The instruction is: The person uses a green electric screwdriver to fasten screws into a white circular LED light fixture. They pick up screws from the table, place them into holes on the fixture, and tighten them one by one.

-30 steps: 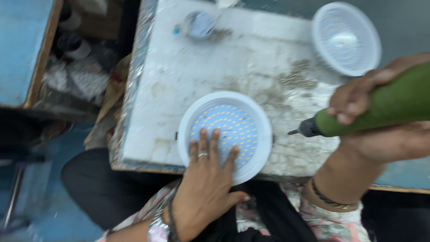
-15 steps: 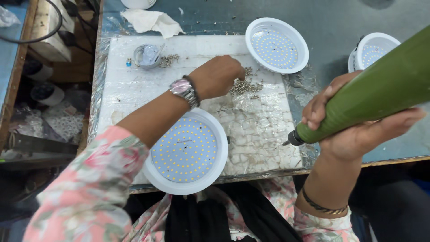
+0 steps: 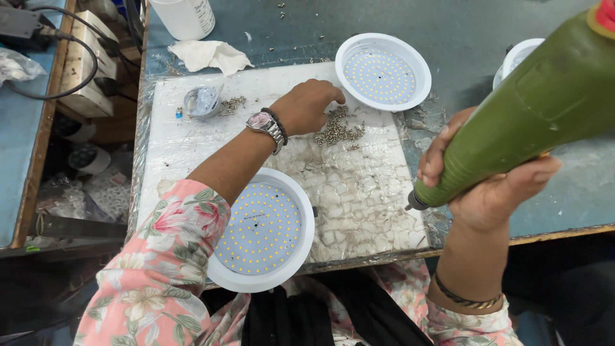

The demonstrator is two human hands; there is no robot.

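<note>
- Two hands at work over white foam pad on worktop; all places below given rel. to that pad.
- Left hand: over pad's upper middle, fingers curled down, tips at the screw pile. Can't tell if a screw is pinched yet. Wristwatch + dark band on wrist, floral sleeve behind.
- Right hand: off pad's right edge, clenched round green electric screwdriver. Tool tilted, bit end points down-left, just above pad's right edge, not touching anything.
- LED panel light w/ white round rim: lies face-up on pad's near edge, overhangs worktop front, partly under left forearm.
- 2nd LED panel light: at pad's far right corner, face-up.
- 3rd white round housing: right of pad, mostly hidden behind tool.
- Small grey part w/ more screws: pad's far left.
- Crumpled white cloth + white bottle: beyond pad's far edge.
</note>
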